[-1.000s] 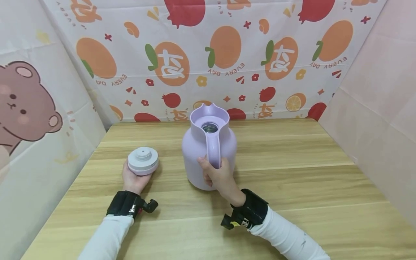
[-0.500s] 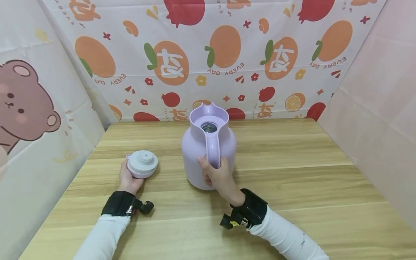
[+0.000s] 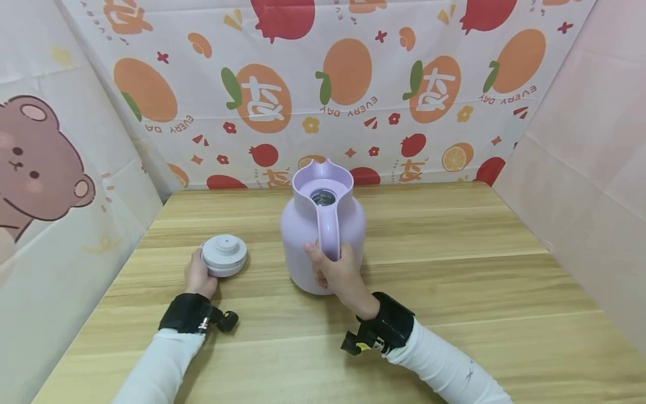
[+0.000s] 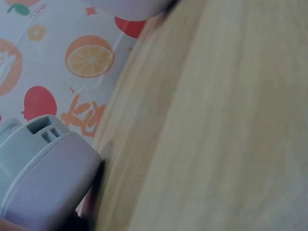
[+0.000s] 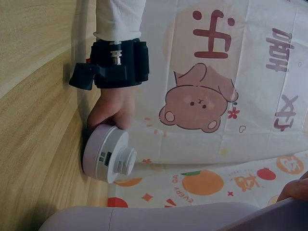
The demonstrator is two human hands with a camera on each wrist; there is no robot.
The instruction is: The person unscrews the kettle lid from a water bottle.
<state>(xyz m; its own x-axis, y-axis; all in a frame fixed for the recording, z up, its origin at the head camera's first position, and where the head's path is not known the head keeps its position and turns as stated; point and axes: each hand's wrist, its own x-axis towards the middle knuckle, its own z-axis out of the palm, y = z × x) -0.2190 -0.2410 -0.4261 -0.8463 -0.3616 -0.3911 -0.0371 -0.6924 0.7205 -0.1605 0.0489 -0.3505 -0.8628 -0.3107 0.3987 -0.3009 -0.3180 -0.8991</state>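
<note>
In the head view a lilac vacuum jug (image 3: 303, 241) stands on the table, its mouth uncovered. My right hand (image 3: 335, 272) grips the jug's handle (image 3: 329, 230) from the near side. To the left, my left hand (image 3: 199, 275) holds a round lid (image 3: 224, 252) at its left edge. The lid is lilac below and grey-white above, its stepped plug facing up. In the right wrist view the lid (image 5: 108, 156) sits right at the table surface, with the left hand (image 5: 113, 108) at its rim. Some left fingers are hidden by the lid.
The wood-grain table (image 3: 444, 241) reaches back to a fruit-print cloth (image 3: 348, 129). A cloth with a bear picture (image 3: 40, 163) hangs on the left, and a pale cloth (image 3: 580, 168) on the right. Both wrists wear black straps with small cameras.
My left hand has lowered the lid toward the table and shifted from beneath it to its left edge. My right hand and the jug have stayed in place.
</note>
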